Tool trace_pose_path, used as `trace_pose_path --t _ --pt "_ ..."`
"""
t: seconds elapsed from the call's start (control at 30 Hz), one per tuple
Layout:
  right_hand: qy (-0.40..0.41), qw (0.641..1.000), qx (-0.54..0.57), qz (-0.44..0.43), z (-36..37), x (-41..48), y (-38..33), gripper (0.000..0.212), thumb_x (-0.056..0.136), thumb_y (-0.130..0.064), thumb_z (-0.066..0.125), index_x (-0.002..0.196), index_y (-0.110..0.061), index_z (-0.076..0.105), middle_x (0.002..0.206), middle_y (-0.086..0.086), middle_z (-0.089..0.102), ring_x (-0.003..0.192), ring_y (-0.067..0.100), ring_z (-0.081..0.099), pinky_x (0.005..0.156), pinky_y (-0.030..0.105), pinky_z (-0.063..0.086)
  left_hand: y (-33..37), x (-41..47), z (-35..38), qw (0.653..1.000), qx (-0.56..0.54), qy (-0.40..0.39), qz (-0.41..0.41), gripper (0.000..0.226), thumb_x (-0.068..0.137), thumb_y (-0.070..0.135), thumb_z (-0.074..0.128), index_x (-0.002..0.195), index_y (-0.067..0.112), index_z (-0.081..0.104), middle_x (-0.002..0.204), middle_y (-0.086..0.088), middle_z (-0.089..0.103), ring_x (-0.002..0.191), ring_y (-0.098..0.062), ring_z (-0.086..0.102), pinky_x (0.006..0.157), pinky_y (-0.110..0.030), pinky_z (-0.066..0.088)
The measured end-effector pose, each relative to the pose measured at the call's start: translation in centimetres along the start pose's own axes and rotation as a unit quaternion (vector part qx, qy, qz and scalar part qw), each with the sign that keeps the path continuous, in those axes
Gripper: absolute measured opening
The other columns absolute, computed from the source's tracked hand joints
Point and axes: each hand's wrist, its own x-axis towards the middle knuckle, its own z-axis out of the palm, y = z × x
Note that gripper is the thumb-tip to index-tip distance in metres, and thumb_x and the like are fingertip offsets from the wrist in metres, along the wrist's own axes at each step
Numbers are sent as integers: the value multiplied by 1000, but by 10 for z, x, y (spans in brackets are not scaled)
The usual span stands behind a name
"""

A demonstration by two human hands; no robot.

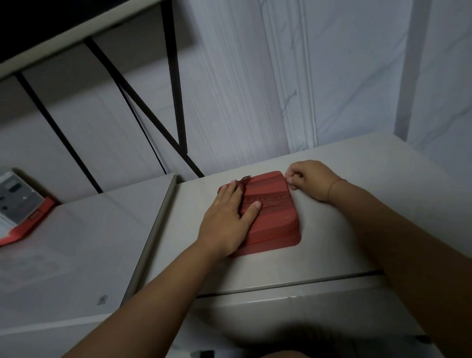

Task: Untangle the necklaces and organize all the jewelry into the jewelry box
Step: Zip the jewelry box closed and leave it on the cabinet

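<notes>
Forearms (158, 296) reach over the bench (320, 248) to the closed jewelry box (276, 220): left hand (228, 216) flat on its lid, right hand (307, 181) pinching its far corner. Better to press steady and open slowly.

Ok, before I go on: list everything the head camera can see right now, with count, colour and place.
jewelry box: one, red, closed, on the white surface, centre of view
bow: one, dark red, at the box's far left corner
white surface: one, pale grey-white, under the box
retail pack: one, red and white with a grey item inside, far left
table frame: one, black metal legs, upper left behind the surface
ring: one, gold-coloured, on a left finger
bracelet: one, thin, on the right wrist
left hand: flat on the box's left side
right hand: fingers curled, pinching at the box's far right corner
</notes>
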Motion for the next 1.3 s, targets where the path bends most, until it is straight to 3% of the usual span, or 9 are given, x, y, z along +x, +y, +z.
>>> trace_pose_path --t 0.1,0.3,0.7,0.8,0.9,0.97,1.03,1.13,1.3 --pt "22 998 -59 -1 -6 -9 -1 10 89 -15 58 86 -19 67 71 -11 63 77 8 53 84 28 35 0 0 -1 1000 3 -6 -1 68 95 58 33 152 25 18 160 8 10 146 -8 3 119 -30 8" --pt "-1 998 -68 -17 -15 -46 -11 10 90 -13 59 85 -19 66 84 0 68 79 14 57 68 24 35 0 0 -1 1000 7 -7 -4 69 95 59 32 153 24 17 160 6 9 147 -9 2 117 -29 6" --pt "-16 998 -63 -19 -8 -134 -46 15 91 -12 58 78 -19 56 67 -10 52 65 11 48 65 28 35 -4 4 4 1000 23 -2 -6 71 94 61 29 153 23 17 160 4 11 147 -13 4 117 -34 9" --pt "1 997 -78 -20 3 -146 -56 8 91 -13 58 84 -12 59 70 -5 53 68 16 48 65 30 38 -4 5 6 1000 15 9 -3 71 94 62 30 152 23 19 160 3 14 147 -14 7 118 -35 11" --pt "12 997 -70 -30 16 -152 -69 5 92 -12 57 88 -10 60 76 -1 55 69 15 49 61 18 36 -3 3 8 999 3 31 -9 70 94 61 33 151 23 22 159 3 17 146 -14 10 116 -35 15" --pt "24 997 -71 -29 26 -153 -78 8 93 -14 57 88 -8 60 77 3 58 69 14 49 62 13 34 -2 1 6 999 -13 47 -8 68 94 59 36 151 24 25 158 4 20 146 -14 13 115 -34 17" --pt "36 997 -67 -28 36 -151 -85 10 93 -15 58 87 -8 61 79 8 64 70 15 51 66 19 40 -1 -1 6 998 -31 58 -7 65 94 56 39 150 24 28 157 4 22 145 -13 14 114 -32 18" --pt "33 997 -60 -26 52 -148 -99 11 93 -19 57 88 -10 61 80 1 62 71 12 51 67 15 39 -2 -2 7 994 -81 68 -8 61 95 53 41 148 24 32 157 4 24 144 -13 16 114 -31 16" --pt "23 998 -57 -34 83 -137 -130 10 93 -21 58 89 -13 61 84 4 67 73 15 56 68 21 38 -8 -5 5 956 -285 62 -12 49 102 42 28 146 22 35 157 1 23 144 -14 16 116 -30 9"
